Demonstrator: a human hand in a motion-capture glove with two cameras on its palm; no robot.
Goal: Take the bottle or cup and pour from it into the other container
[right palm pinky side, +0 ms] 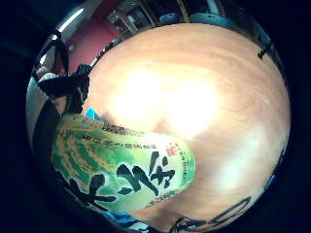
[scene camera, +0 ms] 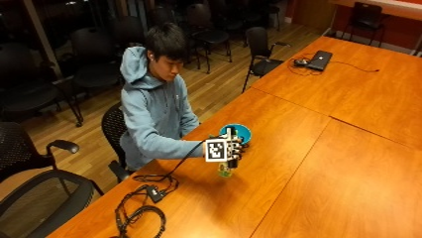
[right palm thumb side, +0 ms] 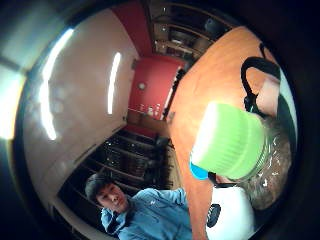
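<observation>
A bottle (scene camera: 225,170) with a green label and a pale green cap (right palm thumb side: 230,141) is gripped upright by the gloved right hand (scene camera: 232,148) and is held just above the wooden surface (scene camera: 316,163). A blue cup (scene camera: 235,132) is seen just behind the hand, on the surface. Large black brush characters are printed on the label (right palm pinky side: 131,165); the small print cannot be read. A coiled black cable (scene camera: 141,208) lies near the front edge, and a laptop (scene camera: 320,59) is placed well apart at the far end.
</observation>
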